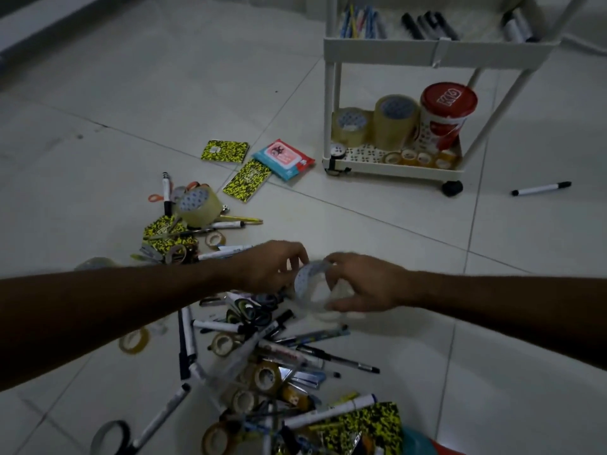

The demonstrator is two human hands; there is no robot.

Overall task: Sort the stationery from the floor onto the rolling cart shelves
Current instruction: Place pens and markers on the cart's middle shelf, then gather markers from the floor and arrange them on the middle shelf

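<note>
Both my hands meet over a roll of clear tape point(312, 287), held just above the pile of stationery point(262, 362) on the tiled floor. My right hand point(361, 284) grips the roll with fingers over the top and thumb below. On the roll's left edge, my left hand point(272, 267) pinches it with its fingertips. The roll is motion-blurred. The white rolling cart point(394, 49) stands at the upper right; its upper shelf holds pens and markers, its lower shelf tape rolls point(395, 121) and a red-lidded tub point(443, 116).
A second heap with a large tape roll point(197, 206), scissors and markers lies to the left. Yellow-black notebooks point(225, 151) and a wipes pack point(284, 159) sit on the floor near the cart. A lone marker point(541, 188) lies at right.
</note>
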